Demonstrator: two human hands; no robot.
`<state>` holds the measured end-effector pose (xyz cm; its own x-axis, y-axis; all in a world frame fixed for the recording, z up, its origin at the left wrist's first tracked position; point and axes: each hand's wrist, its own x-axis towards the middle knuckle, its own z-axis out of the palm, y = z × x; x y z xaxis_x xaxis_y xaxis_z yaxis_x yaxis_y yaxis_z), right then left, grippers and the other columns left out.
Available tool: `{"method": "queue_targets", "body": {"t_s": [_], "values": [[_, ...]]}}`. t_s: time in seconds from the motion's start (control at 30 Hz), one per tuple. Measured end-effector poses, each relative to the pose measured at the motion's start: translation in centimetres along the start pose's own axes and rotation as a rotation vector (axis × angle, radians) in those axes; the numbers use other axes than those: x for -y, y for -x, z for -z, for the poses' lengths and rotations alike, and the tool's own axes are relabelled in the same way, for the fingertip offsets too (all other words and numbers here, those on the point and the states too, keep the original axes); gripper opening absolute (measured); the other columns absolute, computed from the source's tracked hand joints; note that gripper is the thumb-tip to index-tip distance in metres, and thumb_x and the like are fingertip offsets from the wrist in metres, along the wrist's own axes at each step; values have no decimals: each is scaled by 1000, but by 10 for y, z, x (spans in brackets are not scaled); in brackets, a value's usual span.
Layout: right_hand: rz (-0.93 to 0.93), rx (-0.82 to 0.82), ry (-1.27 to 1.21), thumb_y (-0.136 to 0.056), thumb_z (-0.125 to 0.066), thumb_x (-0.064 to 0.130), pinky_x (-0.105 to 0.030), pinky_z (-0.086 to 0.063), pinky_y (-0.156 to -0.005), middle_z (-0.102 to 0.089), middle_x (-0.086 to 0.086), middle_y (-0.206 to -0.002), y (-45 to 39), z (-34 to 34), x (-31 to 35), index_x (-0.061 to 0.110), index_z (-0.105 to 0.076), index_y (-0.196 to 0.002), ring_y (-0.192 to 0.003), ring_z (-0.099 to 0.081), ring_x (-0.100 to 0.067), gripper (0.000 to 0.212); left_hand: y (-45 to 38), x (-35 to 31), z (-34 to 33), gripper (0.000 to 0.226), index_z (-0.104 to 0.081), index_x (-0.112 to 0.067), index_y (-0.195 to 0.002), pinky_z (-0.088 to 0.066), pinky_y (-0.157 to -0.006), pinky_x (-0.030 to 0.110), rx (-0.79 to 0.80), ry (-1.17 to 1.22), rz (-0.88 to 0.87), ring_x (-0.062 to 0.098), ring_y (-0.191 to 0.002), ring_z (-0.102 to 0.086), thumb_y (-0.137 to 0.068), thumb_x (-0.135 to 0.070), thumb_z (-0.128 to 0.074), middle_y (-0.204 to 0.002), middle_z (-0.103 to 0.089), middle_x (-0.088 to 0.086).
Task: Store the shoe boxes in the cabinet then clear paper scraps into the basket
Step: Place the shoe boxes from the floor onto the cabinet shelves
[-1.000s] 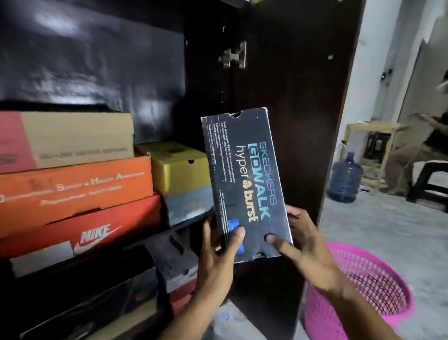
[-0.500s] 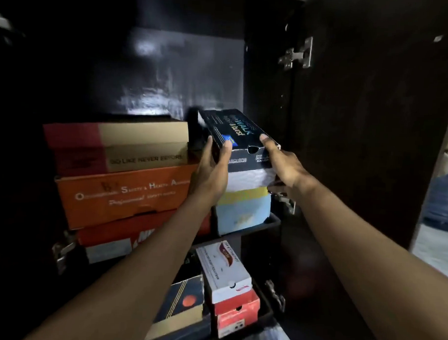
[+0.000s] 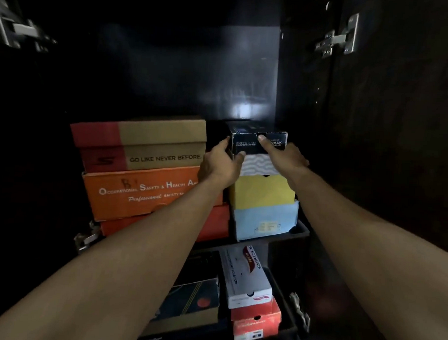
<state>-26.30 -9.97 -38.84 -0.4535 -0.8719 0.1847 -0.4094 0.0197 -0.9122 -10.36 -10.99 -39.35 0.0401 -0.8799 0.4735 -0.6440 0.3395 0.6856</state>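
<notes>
Inside the dark, glossy cabinet, the black box, a flat-sided cardboard shoe box with white lettering on its end, sits on top of the right-hand stack on the upper shelf. Beneath it lies a white box with a grey wavy pattern, then a matte yellow box and a pale blue box. The left hand rests against the black box's left edge, thumb and fingers loosely spread along its end face. The right hand presses straight fingers on the end face, one fingertip on the upper rim. Neither hand curls round the box.

To the left stands a taller stack: a red-and-tan box, an orange box with white print, and a red box at the bottom. The lower shelf holds a long white box lying on a small red box, with a dark box beside them. Steel hinges gleam on the side walls.
</notes>
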Motion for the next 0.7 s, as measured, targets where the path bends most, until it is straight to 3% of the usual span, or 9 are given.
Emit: {"method": "queue_targets", "body": {"t_s": [0.1, 0.2, 0.27, 0.33, 0.43, 0.6, 0.7], "values": [[7, -6, 35, -40, -38, 108, -57, -37, -115, -59, -10, -143, -15, -7, -1, 24, -54, -137, -138, -45, -40, 129, -8, 4, -7, 53, -53, -42, -144, -56, -81, 33, -18, -6, 70, 28, -101, -69, -94, -43, -66, -120, -71, 1], [8, 10, 29, -42, -36, 105, -58, -35, -117, -56, -12, -148, -28, -14, -1, 21, -49, -144, -141, -44, -41, 132, -22, 19, -19, 58, -51, -49, -137, -63, -79, 41, -3, 36, 116, 29, -84, -75, -81, -49, -65, -105, -76, -1], [-1, 12, 21, -43, -35, 105, -59, -35, -116, -55, -13, -149, -36, -18, -3, 20, -47, -146, -141, -44, -41, 134, -45, 45, -39, 62, -52, -45, -135, -64, -78, 46, 17, 65, 89, 31, -85, -76, -74, -45, -64, -104, -77, 2], [-3, 4, 24, -51, -37, 104, -59, -34, -116, -53, -14, -150, -40, -20, -2, 18, -46, -148, -143, -41, -42, 130, -45, 47, -41, 61, -57, -39, -133, -64, -80, 49, 25, 71, 52, 31, -90, -75, -72, -38, -63, -104, -77, 4], [-6, -15, 70, -72, -43, 96, -60, -31, -118, -47, -18, -154, -45, -23, -3, 15, -41, -150, -146, -34, -42, 113, -15, 25, -22, 68, -48, -38, -149, -63, -82, 41, 45, 93, 67, 23, -90, -75, -86, -26, -73, -99, -78, -5], [-27, -35, 49, -76, -44, 93, -61, -29, -118, -41, -19, -157, -48, -28, -6, 14, -33, -156, -149, -30, -42, 113, 19, 22, -8, 82, -31, -33, -159, -56, -99, 50, 153, 120, 25, 26, -115, -69, -92, -23, -76, -133, -68, -4], [-50, -36, -7, -71, -45, 95, -61, -32, -116, -43, -20, -155, -38, -29, -5, 13, -29, -156, -147, -32, -42, 120, 34, 25, 3, 80, -30, -34, -159, -58, -97, 52, 178, 77, 59, 29, -114, -67, -93, -29, -75, -141, -60, -1]]}}
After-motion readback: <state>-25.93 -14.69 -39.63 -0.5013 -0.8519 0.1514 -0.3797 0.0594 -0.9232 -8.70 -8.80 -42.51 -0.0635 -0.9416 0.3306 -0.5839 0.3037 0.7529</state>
